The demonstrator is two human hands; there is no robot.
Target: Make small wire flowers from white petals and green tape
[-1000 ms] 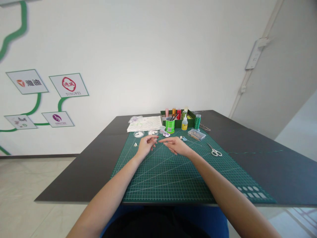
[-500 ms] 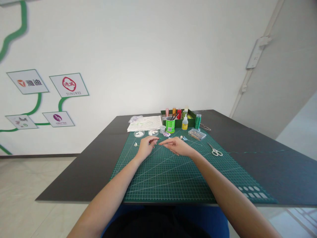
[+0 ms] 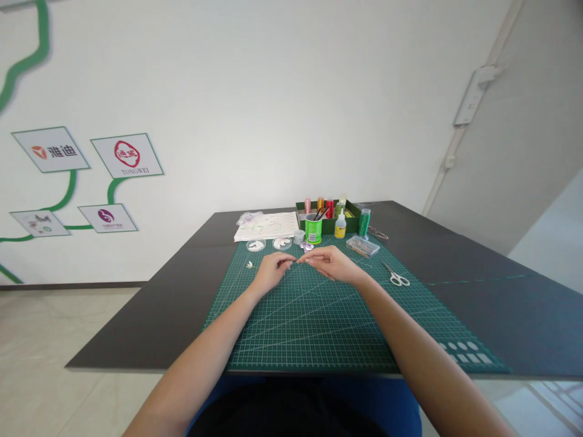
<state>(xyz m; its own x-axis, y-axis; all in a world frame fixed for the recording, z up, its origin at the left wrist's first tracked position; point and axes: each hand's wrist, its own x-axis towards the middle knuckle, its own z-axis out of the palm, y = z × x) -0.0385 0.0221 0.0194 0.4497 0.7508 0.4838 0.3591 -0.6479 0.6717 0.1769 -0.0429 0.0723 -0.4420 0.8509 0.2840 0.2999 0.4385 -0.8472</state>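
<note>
Above the green cutting mat (image 3: 314, 328) my two hands meet almost tip to tip. My left hand (image 3: 272, 271) is closed in a pinch, thumb against fingers; whatever sits between them is too small to make out. My right hand (image 3: 331, 264) also pinches, its fingertips touching or nearly touching the left ones. A small white petal-like piece (image 3: 249, 264) lies on the mat left of my left hand. Beyond the hands are two shallow round dishes, the left dish (image 3: 255, 245) and the right dish (image 3: 282, 243), both holding white pieces.
White-handled scissors (image 3: 399, 280) lie to the right. At the back stand a green can with tools (image 3: 313, 230), a glue bottle (image 3: 340, 226), a green thread spool (image 3: 364, 223), a clear case (image 3: 362, 246), a green box (image 3: 352, 209) of spools and white sheets (image 3: 266, 227).
My right hand has shifted slightly up and its fingers have drawn together. The left hand has moved slightly right, so the fingertips are closer.
</note>
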